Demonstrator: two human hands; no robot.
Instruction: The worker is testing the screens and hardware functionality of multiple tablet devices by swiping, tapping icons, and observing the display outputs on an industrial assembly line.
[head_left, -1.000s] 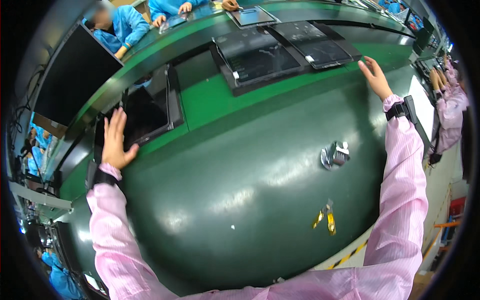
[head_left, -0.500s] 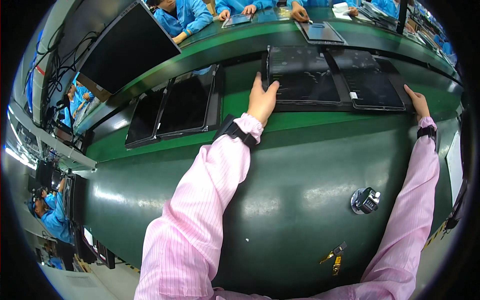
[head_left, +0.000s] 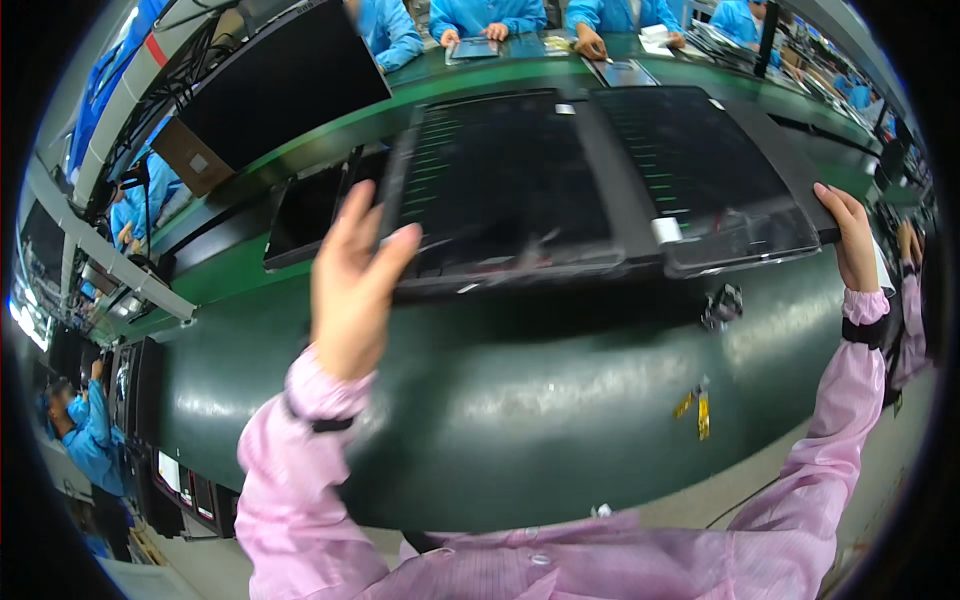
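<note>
A black tray is held up above the green bench between my two hands. Two dark, glossy display panels lie side by side in it: a left panel and a right panel. Both carry small white tabs and faint green line marks. My left hand grips the tray's left edge, thumb over the near corner. Around the right edge my right hand is closed, with its lower fingers hidden beneath.
Another tray of dark panels lies at the left on the green surface. A small tally counter and yellow tape pieces rest on the bench. A large black monitor stands far left. People in blue work across the bench.
The tray with its two panels has come up off the far green strip and nearer to me, with both hands on it. My left hand has shifted left and nearer.
</note>
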